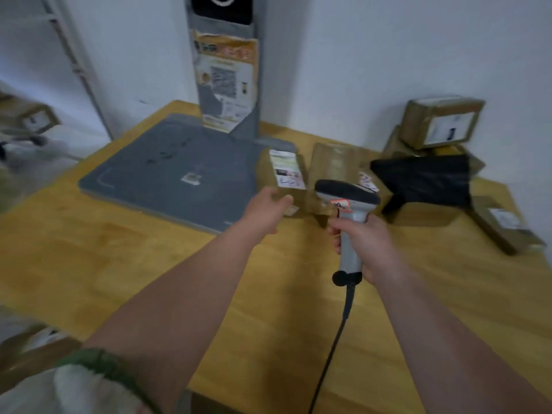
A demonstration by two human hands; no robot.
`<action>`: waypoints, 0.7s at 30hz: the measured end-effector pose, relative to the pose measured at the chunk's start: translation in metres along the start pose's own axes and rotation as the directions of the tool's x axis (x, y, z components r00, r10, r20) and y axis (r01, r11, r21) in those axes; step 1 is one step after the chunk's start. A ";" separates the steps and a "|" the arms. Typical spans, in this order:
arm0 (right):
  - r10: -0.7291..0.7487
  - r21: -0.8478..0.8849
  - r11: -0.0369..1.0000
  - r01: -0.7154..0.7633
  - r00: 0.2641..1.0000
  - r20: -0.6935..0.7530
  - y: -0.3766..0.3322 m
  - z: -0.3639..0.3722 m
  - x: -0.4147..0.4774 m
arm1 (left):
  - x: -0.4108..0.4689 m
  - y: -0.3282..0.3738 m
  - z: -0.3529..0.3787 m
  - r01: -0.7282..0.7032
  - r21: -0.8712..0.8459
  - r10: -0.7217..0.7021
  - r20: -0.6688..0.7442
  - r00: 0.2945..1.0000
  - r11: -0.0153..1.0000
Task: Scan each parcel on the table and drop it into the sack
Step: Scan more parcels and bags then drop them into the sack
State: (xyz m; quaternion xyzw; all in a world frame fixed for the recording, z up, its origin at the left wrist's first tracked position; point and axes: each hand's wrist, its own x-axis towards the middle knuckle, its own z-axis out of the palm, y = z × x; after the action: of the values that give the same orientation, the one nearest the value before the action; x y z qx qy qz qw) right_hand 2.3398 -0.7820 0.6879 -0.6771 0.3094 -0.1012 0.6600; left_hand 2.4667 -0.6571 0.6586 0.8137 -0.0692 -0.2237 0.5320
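The nearest parcel (pixel 282 177), a small brown box with a white label on top, stands on the bench (pixel 119 249) right at the tips of the left hand (pixel 265 209). That hand's fingers (pixel 270 194) curve against the box's near left corner with the thumb along its front edge. The blur hides whether they press on it or only touch it.

The right hand (pixel 364 246) has its fingers (pixel 336 231) wrapped tight round the grey handle of the scanner (pixel 348 198). The scanner's dark head points away from the person, just right of the left fingers. Its black cable (pixel 331 354) runs back from under the right fingers toward the near edge of the bench.

Beyond the scanner's head, touching the first box, leans a second parcel (pixel 337 162). Further right of the right fingers, a black bag (pixel 424 180) lies draped over a low box (pixel 424 215). Behind the bag, a labelled box (pixel 442 121) sits on top of a stack against the wall. Well off to the right of the fingers another flat parcel (pixel 504 225) lies near the bench edge.

Left of the left fingers a grey platform (pixel 167 171) lies flat on the bench. A grey post (pixel 227 85) covered with a worn yellow sticker rises at its far side.
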 end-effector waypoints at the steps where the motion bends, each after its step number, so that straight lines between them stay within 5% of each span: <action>1: 0.004 0.015 1.000 -0.004 1.000 -0.031 0.000 -0.009 0.003 | 0.007 0.006 0.015 0.102 -0.125 -0.094 0.069 0.993 0.987; 5: 0.020 0.063 0.998 -0.013 0.994 -0.109 0.004 -0.041 0.008 | 0.032 0.024 0.064 0.377 -0.395 -0.296 0.250 0.922 0.838; 13: 0.045 0.138 0.990 -0.031 0.994 -0.097 0.016 -0.075 0.004 | 0.044 0.024 0.088 0.365 -0.647 -0.322 0.190 0.927 0.669; 17: 0.038 0.204 0.979 -0.022 0.996 -0.076 0.019 -0.079 -0.003 | 0.011 0.010 0.068 0.193 -0.622 -0.195 0.065 0.979 0.759; 21: 0.038 0.294 0.956 -0.012 0.996 -0.082 0.027 -0.078 -0.015 | -0.040 -0.021 0.041 -0.038 -0.380 0.018 -0.055 0.998 0.924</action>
State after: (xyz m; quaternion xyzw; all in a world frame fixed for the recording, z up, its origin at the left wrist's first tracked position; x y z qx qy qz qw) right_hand 2.2774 -0.8372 0.6748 -0.5628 0.3277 -0.1667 0.7403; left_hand 2.4107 -0.6687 0.6377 0.6993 -0.0224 -0.2045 0.6846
